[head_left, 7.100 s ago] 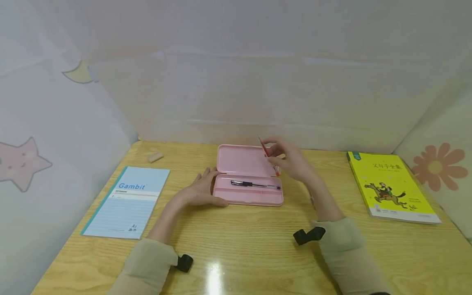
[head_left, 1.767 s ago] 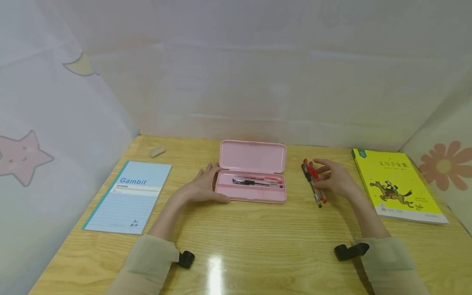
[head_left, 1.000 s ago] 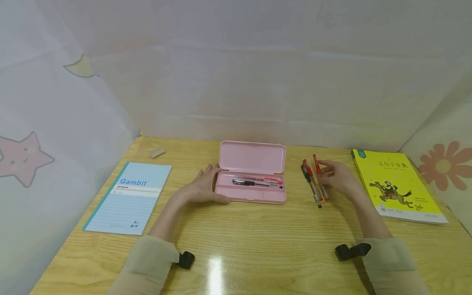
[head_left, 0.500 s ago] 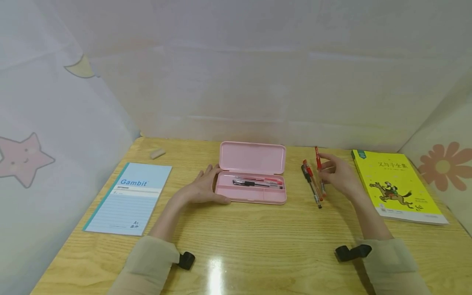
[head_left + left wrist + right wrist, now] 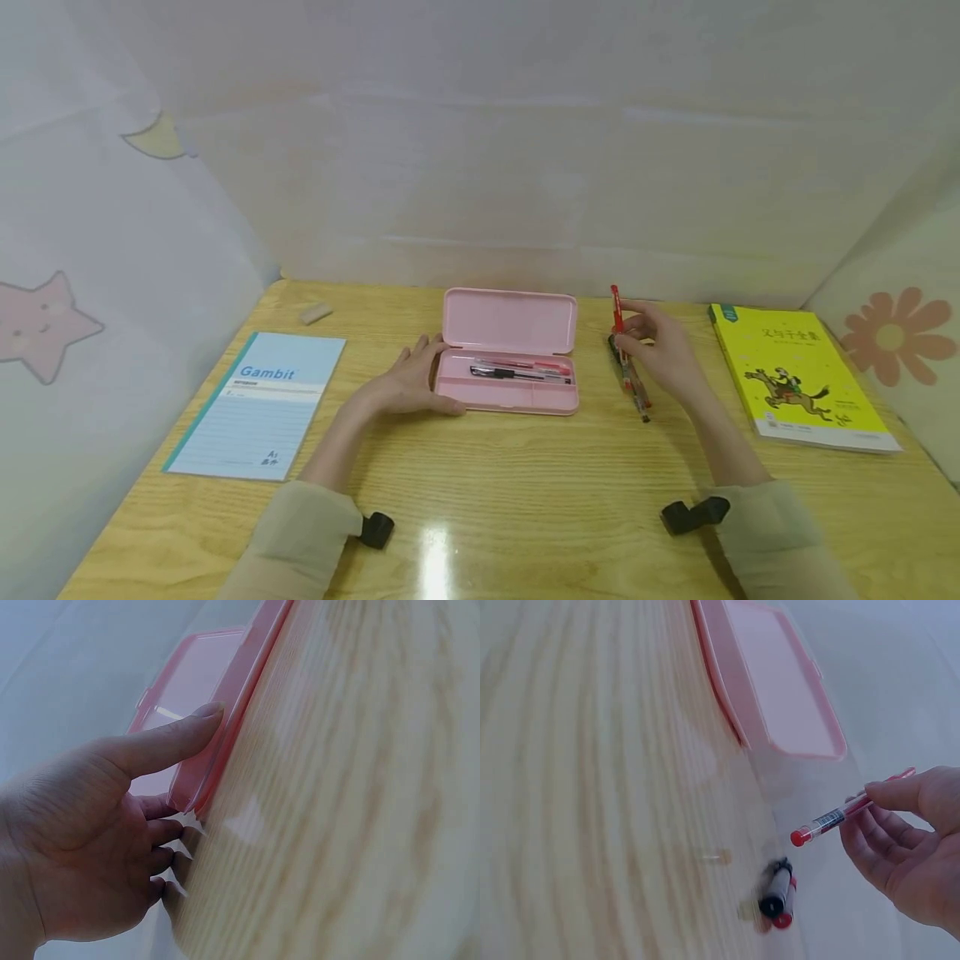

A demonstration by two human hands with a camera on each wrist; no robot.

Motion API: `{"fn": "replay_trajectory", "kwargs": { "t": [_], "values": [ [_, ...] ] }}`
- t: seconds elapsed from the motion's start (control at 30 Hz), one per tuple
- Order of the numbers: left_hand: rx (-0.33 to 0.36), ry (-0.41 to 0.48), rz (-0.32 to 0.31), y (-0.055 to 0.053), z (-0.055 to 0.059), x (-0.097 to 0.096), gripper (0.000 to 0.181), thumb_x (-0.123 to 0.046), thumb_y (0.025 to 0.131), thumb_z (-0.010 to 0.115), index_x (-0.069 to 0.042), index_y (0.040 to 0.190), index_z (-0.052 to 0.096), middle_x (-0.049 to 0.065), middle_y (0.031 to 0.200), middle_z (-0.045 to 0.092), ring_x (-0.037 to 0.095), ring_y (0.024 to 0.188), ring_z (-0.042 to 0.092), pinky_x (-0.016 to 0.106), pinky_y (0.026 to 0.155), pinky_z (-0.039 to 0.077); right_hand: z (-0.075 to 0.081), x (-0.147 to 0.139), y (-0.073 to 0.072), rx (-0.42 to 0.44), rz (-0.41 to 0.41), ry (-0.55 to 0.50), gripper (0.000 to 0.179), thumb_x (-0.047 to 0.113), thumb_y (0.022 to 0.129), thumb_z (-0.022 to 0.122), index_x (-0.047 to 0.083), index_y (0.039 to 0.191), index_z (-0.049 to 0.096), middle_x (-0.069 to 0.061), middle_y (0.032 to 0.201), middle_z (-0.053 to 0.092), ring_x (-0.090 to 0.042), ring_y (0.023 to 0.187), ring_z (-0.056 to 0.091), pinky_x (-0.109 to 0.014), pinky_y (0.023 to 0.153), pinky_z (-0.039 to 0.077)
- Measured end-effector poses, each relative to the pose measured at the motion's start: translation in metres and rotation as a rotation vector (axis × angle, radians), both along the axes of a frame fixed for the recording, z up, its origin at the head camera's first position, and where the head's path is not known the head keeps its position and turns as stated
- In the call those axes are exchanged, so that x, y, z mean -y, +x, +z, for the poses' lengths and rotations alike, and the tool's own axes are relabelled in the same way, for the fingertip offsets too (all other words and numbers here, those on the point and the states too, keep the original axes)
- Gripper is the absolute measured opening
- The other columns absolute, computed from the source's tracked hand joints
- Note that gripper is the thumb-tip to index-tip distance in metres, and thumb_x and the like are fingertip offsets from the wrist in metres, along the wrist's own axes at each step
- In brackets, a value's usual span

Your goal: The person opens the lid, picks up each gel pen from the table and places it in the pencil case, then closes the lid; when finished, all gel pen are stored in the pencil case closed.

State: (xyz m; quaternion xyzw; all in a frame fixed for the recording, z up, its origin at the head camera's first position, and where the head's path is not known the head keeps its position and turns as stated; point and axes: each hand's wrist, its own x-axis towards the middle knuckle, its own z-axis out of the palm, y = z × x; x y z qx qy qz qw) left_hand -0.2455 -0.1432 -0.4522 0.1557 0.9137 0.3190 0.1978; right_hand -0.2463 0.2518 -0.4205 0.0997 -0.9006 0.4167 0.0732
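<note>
A pink pencil case (image 5: 480, 396) lies with its lid (image 5: 510, 321) raised. In its back compartment are a black pen (image 5: 498, 372) and a red pen beside it. My left hand (image 5: 405, 387) holds the case's left end; the left wrist view shows the thumb (image 5: 176, 742) against the front wall and the fingers round the corner. My right hand (image 5: 652, 342) pinches a second red pen (image 5: 617, 310) between thumb and fingers, its red end (image 5: 801, 838) pointing down above the table in the right wrist view. Below it lie a black pen (image 5: 776, 891) and a red pen (image 5: 787, 904) side by side.
A pale blue notebook (image 5: 255, 408) lies at the left, with a small beige block (image 5: 316, 313) behind it. At the right is a yellow book (image 5: 802, 375). A pale cloth wall (image 5: 465, 183) rises along the table's back edge.
Since the oldest frame, a red pen has come to rest in the case. More recently my right hand has lifted another red pen from the loose pens and moved left. The left hand stays put.
</note>
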Motion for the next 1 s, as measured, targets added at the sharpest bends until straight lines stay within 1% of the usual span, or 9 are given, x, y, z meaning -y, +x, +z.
{"fn": "replay_trajectory", "kwargs": {
  "t": [0.13, 0.2, 0.3, 0.4, 0.53, 0.63, 0.7, 0.8, 1.0],
  "values": [
    [0.002, -0.005, 0.000, 0.000, 0.001, -0.001, 0.111, -0.052, 0.079, 0.084, -0.015, 0.163, 0.022, 0.020, 0.174, 0.001, 0.055, 0.157, -0.004, 0.076, 0.123, 0.011, 0.003, 0.017, -0.002, -0.038, 0.014, -0.003, 0.051, 0.004, 0.097, 0.069, 0.007, 0.146, 0.055, -0.020, 0.110, 0.071, -0.033, 0.098, 0.070, -0.011, 0.072, 0.052],
    [0.003, -0.006, -0.001, -0.001, 0.002, -0.002, 0.110, -0.052, 0.080, 0.084, -0.015, 0.163, 0.022, 0.021, 0.174, 0.000, 0.055, 0.157, -0.004, 0.076, 0.122, 0.011, 0.005, 0.025, -0.003, -0.040, 0.027, -0.012, 0.051, 0.004, 0.097, 0.069, 0.007, 0.146, 0.054, -0.020, 0.112, 0.071, -0.033, 0.100, 0.070, -0.010, 0.075, 0.051],
    [0.001, -0.006, -0.004, -0.001, 0.002, -0.002, 0.110, -0.052, 0.080, 0.084, -0.014, 0.163, 0.022, 0.021, 0.174, 0.000, 0.055, 0.157, -0.004, 0.076, 0.123, 0.011, 0.008, 0.038, -0.007, -0.046, 0.038, -0.021, 0.052, 0.006, 0.097, 0.070, 0.011, 0.147, 0.055, -0.018, 0.114, 0.070, -0.030, 0.102, 0.069, -0.011, 0.078, 0.052],
    [-0.002, -0.011, -0.005, -0.001, 0.002, -0.002, 0.110, -0.052, 0.080, 0.083, -0.014, 0.163, 0.022, 0.022, 0.174, 0.000, 0.055, 0.157, -0.003, 0.076, 0.123, 0.011, 0.011, 0.050, -0.010, -0.065, 0.062, -0.034, 0.053, 0.007, 0.096, 0.071, 0.012, 0.146, 0.055, -0.017, 0.115, 0.071, -0.029, 0.103, 0.070, -0.017, 0.080, 0.056],
    [-0.005, -0.012, -0.006, 0.000, 0.001, -0.001, 0.110, -0.052, 0.080, 0.084, -0.013, 0.162, 0.023, 0.022, 0.173, 0.002, 0.055, 0.157, -0.003, 0.075, 0.124, 0.010, 0.014, 0.068, -0.014, -0.094, 0.108, -0.065, 0.052, 0.005, 0.095, 0.071, 0.011, 0.145, 0.056, -0.017, 0.116, 0.070, -0.030, 0.103, 0.071, -0.031, 0.085, 0.062],
    [-0.006, -0.010, -0.006, 0.000, 0.000, -0.001, 0.110, -0.051, 0.079, 0.084, -0.013, 0.162, 0.023, 0.022, 0.174, 0.002, 0.054, 0.157, -0.003, 0.074, 0.124, 0.009, 0.015, 0.081, -0.015, -0.100, 0.138, -0.076, 0.053, 0.004, 0.095, 0.071, 0.011, 0.145, 0.056, -0.017, 0.117, 0.070, -0.031, 0.104, 0.071, -0.041, 0.089, 0.063],
    [-0.005, -0.009, -0.006, 0.000, 0.000, -0.001, 0.109, -0.051, 0.079, 0.084, -0.014, 0.162, 0.023, 0.021, 0.174, 0.003, 0.054, 0.157, -0.003, 0.074, 0.124, 0.009, 0.015, 0.089, -0.016, -0.106, 0.153, -0.079, 0.053, 0.003, 0.095, 0.072, 0.012, 0.145, 0.057, -0.016, 0.116, 0.069, -0.030, 0.105, 0.071, -0.044, 0.090, 0.063],
    [-0.002, -0.004, -0.007, 0.000, 0.000, -0.002, 0.109, -0.051, 0.079, 0.084, -0.014, 0.162, 0.023, 0.021, 0.174, 0.002, 0.054, 0.157, -0.003, 0.075, 0.124, 0.009, 0.015, 0.098, -0.017, -0.120, 0.174, -0.071, 0.053, 0.001, 0.094, 0.072, 0.013, 0.144, 0.058, -0.015, 0.114, 0.069, -0.030, 0.104, 0.071, -0.046, 0.091, 0.063],
    [-0.005, -0.004, -0.002, -0.001, 0.000, -0.002, 0.110, -0.051, 0.079, 0.084, -0.014, 0.162, 0.023, 0.022, 0.174, 0.002, 0.053, 0.158, -0.003, 0.073, 0.125, 0.008, 0.010, 0.104, -0.018, -0.125, 0.207, -0.001, 0.051, 0.000, 0.093, 0.072, 0.013, 0.141, 0.061, -0.013, 0.108, 0.069, -0.028, 0.101, 0.070, -0.045, 0.089, 0.064]
  ]
}}
